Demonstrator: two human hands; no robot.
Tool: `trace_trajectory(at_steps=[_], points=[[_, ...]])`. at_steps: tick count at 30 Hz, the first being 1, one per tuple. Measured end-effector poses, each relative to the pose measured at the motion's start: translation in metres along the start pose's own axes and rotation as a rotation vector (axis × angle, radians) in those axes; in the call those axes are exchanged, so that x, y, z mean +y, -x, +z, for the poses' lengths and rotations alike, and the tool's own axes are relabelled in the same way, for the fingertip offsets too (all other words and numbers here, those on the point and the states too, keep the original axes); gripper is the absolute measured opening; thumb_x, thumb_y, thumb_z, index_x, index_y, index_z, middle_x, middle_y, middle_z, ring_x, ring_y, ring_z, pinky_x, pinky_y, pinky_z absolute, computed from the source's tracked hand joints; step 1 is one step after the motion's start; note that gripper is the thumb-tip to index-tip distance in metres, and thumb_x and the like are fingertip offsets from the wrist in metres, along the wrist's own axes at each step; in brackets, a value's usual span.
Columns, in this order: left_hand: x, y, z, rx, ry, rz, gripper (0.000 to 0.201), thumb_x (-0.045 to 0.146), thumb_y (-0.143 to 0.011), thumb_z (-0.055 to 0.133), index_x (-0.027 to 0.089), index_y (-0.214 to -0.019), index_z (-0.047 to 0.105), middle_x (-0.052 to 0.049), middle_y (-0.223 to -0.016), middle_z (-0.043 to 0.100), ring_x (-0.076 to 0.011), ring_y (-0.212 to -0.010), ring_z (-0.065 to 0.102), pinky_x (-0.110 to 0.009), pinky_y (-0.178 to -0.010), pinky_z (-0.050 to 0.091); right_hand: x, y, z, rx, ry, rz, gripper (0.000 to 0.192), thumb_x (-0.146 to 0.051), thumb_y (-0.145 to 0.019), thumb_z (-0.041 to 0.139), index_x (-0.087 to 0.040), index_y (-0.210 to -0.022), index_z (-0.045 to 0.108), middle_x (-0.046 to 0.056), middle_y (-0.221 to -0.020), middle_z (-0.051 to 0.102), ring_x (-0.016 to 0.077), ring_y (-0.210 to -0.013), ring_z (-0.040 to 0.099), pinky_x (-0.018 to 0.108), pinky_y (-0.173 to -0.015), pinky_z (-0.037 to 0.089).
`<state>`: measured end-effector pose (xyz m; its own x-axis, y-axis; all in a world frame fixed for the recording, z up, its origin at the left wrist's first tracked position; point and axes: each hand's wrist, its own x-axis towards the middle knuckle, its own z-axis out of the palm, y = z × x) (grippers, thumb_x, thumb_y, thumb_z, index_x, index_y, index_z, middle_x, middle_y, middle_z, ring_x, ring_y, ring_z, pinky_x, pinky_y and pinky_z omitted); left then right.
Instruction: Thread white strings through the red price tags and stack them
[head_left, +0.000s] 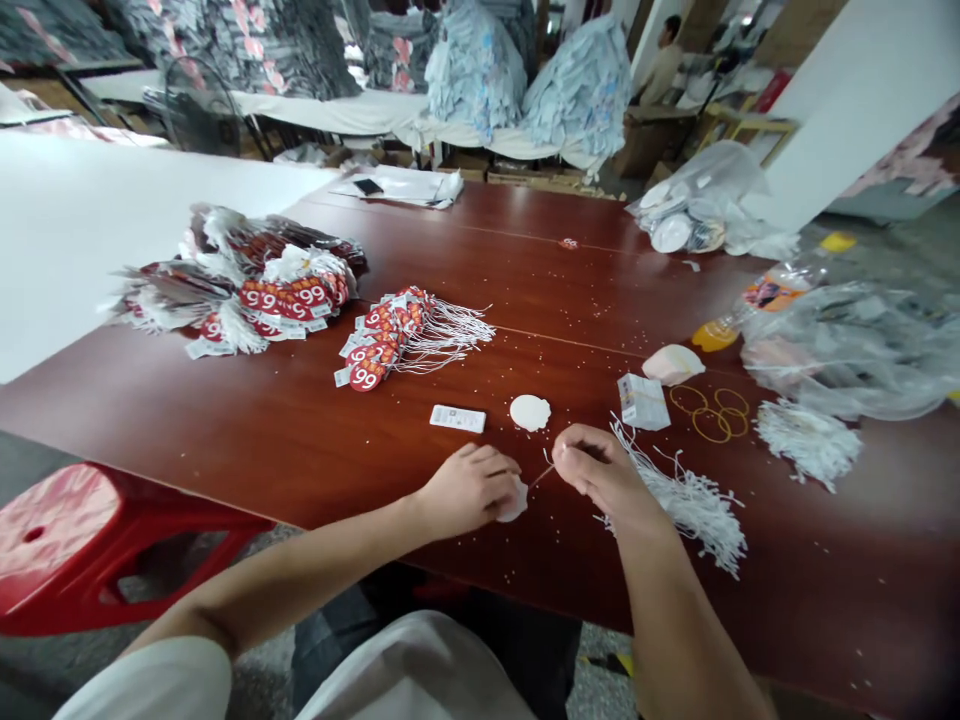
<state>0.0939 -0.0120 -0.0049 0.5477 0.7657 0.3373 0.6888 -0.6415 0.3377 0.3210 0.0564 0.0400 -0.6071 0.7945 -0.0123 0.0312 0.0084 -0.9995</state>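
Peeking from under left hand (469,488): white tag (516,500)

red stool (71,540), drink bottle (776,292), rubber bands (712,410)

A long reddish-brown wooden surface (525,260) filled the middle of a workshop under even, diffuse light. A red plastic stool (82,545) stood at its near left corner on a grey speckled floor (885,235). A white-covered table (112,210) ran along the left. Behind, another covered table (360,110) bore tall heaps of folded fabric (525,70), and a white wall (847,100) rose at right
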Motion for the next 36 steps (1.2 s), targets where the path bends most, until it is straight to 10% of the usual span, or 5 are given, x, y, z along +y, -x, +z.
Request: trace_trajectory(at_steps=[9, 17, 24, 29, 36], points=[[-0.004, 0.032, -0.022, 0.119, 0.109, -0.13, 0.027, 0.014, -0.086, 0.055, 0.026, -0.108, 0.065, 0.001, -0.106, 0.072, -0.0166, -0.089, 0.066, -0.031, -0.082, 0.05, 0.006, -0.019, -0.002, 0.282, -0.133, -0.046, 0.022, -0.054, -0.09, 0.056, -0.034, -0.098, 0.062, 0.005, -0.101, 0.074, 0.023, -0.086, 0.07, 0.035, -0.056, 0.051], [-0.137, 0.08, -0.129, 0.181, -0.3, -0.575, 0.031, 0.019, -0.087, 0.053, 0.026, -0.11, 0.072, -0.005, -0.099, 0.072, -0.0235, -0.093, 0.065, -0.038, -0.089, 0.051, 0.015, -0.126, 0.093, 0.039, -0.537, 0.084, 0.042, -0.028, -0.085, 0.061, -0.031, -0.126, 0.055, 0.002, -0.152, 0.047, 0.0218, -0.137, 0.048, 0.044, -0.105, 0.051], [-0.201, 0.052, -0.077, 0.261, -0.35, -1.004, 0.069, 0.058, -0.093, 0.049, 0.024, -0.152, 0.035, -0.014, -0.158, 0.031, -0.0354, -0.146, 0.025, -0.061, -0.115, 0.026, 0.0, -0.13, 0.066, 0.127, -0.086, 0.157, 0.051, -0.034, -0.084, 0.069, -0.023, -0.131, 0.056, 0.011, -0.126, 0.066, 0.0225, -0.098, 0.069, 0.033, -0.078, 0.057], [-0.211, 0.022, -0.058, 0.285, -0.356, -0.915, 0.081, 0.062, -0.092, 0.049, 0.015, -0.154, 0.025, -0.019, -0.16, 0.025, -0.0359, -0.149, 0.016, -0.065, -0.119, 0.008, -0.023, -0.046, -0.015, 0.2, 0.974, 0.41, 0.016, -0.04, -0.08, 0.07, -0.025, -0.084, 0.074, 0.005, -0.089, 0.074, 0.0217, -0.077, 0.066, 0.03, -0.063, 0.043], [-0.152, -0.001, -0.067, 0.501, -0.228, -0.361, 0.031, 0.039, -0.099, 0.053, 0.019, -0.122, 0.062, -0.009, -0.128, 0.061, -0.0258, -0.124, 0.051, -0.05, -0.115, 0.031, 0.0, -0.036, -0.005, -0.078, 1.041, 0.511, 0.015, -0.039, -0.078, 0.069, -0.026, -0.071, 0.074, 0.002, -0.069, 0.07, 0.0182, -0.056, 0.059, 0.029, -0.053, 0.033]])
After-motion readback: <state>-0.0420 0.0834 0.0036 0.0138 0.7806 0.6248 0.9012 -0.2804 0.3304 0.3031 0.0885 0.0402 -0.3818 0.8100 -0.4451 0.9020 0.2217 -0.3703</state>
